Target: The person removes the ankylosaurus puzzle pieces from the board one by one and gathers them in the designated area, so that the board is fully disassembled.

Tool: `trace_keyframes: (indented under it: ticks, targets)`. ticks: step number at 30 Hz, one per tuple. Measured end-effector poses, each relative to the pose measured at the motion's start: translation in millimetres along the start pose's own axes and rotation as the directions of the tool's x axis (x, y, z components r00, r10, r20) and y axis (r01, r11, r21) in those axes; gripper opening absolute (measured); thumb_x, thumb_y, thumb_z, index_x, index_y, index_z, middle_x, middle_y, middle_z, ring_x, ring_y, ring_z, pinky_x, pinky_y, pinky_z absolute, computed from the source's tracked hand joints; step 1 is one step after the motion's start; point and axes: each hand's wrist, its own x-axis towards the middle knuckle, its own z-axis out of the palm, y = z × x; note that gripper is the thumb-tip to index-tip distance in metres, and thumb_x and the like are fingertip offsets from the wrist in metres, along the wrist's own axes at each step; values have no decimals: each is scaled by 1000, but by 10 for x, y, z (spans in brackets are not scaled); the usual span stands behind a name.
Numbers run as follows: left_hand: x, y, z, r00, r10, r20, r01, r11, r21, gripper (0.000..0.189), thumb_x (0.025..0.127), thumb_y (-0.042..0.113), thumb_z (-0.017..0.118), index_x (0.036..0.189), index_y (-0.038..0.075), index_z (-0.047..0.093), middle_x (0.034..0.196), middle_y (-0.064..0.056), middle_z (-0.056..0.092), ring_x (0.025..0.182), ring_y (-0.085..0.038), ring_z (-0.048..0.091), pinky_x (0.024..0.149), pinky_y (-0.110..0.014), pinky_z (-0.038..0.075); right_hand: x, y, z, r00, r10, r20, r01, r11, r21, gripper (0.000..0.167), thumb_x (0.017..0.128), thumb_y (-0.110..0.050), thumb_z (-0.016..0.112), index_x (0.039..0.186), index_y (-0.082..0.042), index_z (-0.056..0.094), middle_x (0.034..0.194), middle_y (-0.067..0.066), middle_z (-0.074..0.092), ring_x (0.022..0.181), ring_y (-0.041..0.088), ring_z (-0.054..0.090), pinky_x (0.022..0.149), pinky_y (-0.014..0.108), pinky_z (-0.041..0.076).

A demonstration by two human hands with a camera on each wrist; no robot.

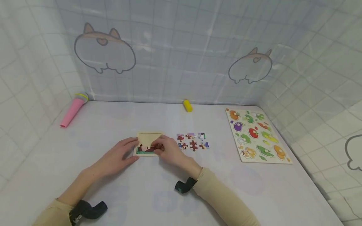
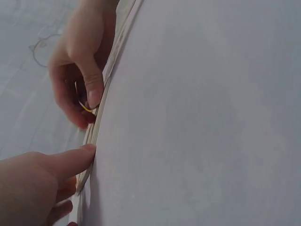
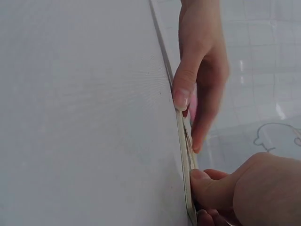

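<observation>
Left of centre on the desk (image 1: 135,188), your left hand (image 1: 120,155) is resting, fingers apart, against the puzzle tray (image 1: 147,137), likely light, stiff, best held by its rim. Your right hand (image 1: 172,150) is covering the tray's right side, hiding whether its fingers are clamping a piece. Loose pieces (image 1: 193,145) are lying farther right.

No text, label, brand, number or sign can be read anywhere here
</observation>
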Motion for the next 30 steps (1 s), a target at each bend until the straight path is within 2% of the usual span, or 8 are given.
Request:
trace_keyframes:
  ticks: [2,4,9,15,22,30]
  targets:
    - [-13,-15,-30,999,-34,42,33,999,8,67,97,38,65,148,-1,45,158,-16,37,147,-41,29,115,-60,30,11,-19,-3,1000,-2,12,3,1000,-15,21,92,-5,71,112,-7,74,102,2,64,85,8,59,74,15,48]
    - [-16,-19,-44,997,-51,65,51,999,11,71,98,43,62,150,-1,42,160,-17,33,148,-42,26,116,-61,27,31,-48,-3,1000,0,21,1,999,-47,23,92,-3,71,114,-8,73,102,2,64,85,8,58,74,15,48]
    - [-13,-37,-28,998,-49,30,48,998,37,67,98,41,63,147,-1,47,158,-16,38,146,-42,31,114,-61,31,147,-158,53,998,15,61,-9,995,-96,25,92,-6,70,117,-9,72,99,-1,63,82,6,55,71,14,46]
    - [-1,-46,-7,999,-46,13,45,997,63,66,97,42,64,145,-2,49,156,-17,42,144,-42,35,112,-61,35,274,-251,142,996,16,92,-9,997,-71,26,92,-12,72,118,-7,71,97,1,61,77,4,53,68,13,43]
    - [12,-51,-52,999,-45,18,44,999,15,64,96,36,66,146,-1,48,157,-16,40,145,-41,33,112,-62,32,268,-212,187,997,-5,74,8,999,-34,26,94,-14,70,119,-5,69,97,3,56,82,8,51,72,13,42]
    - [-15,-15,-32,999,-41,21,41,999,2,66,97,38,65,146,-2,47,157,-17,39,145,-43,32,112,-64,32,236,-195,210,995,-9,95,15,998,-62,29,96,-15,68,123,-5,67,100,2,55,84,7,49,73,12,41]
